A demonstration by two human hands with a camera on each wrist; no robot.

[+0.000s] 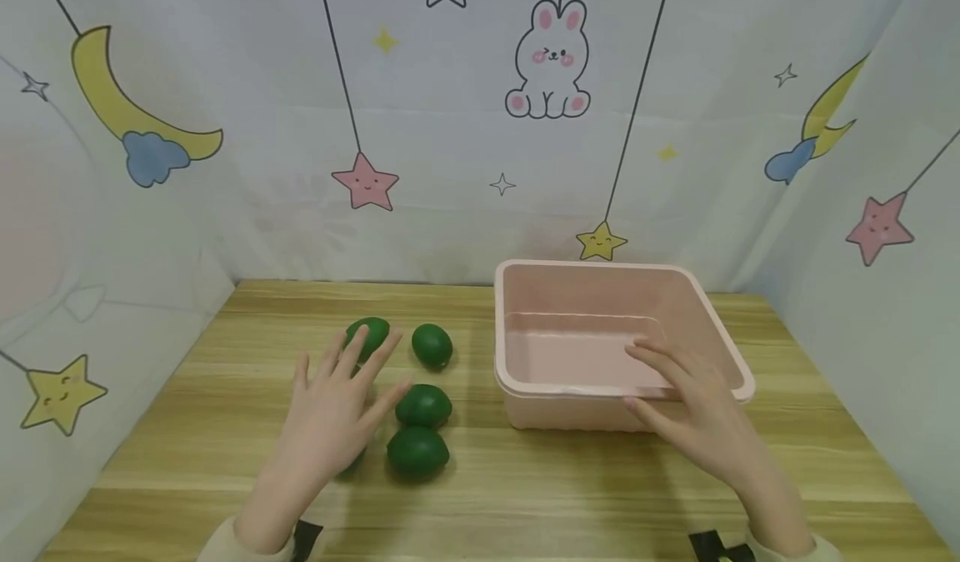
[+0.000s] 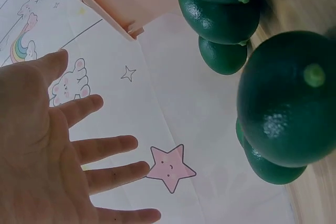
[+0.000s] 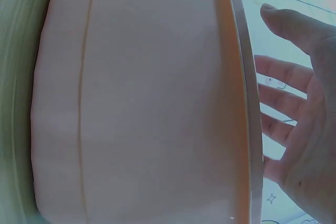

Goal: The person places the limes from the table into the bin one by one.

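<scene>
Over the left group of dark green oval fruits, avocado-like with a pale stem nub, my left hand (image 1: 328, 420) hovers palm down, its fingers spread and holding nothing. The left wrist view shows a gap between that hand (image 2: 42, 150) and the nearest fruit (image 2: 283, 98). Beside it on the right lie a back fruit (image 1: 432, 346), a middle fruit (image 1: 424, 406) and a front fruit (image 1: 417, 454); others are partly hidden under the hand. My right hand (image 1: 705, 416) is above the front rim of a pink plastic bin (image 1: 555, 412), fingers loosely extended; whether it touches the rim, I cannot tell.
The bin stands on the right half of a wood-grain table (image 1: 525, 504). A white cloth backdrop (image 1: 450, 112) with cartoon stars and moons encloses the back and both sides. Between the fruits and the bin runs a strip of bare tabletop.
</scene>
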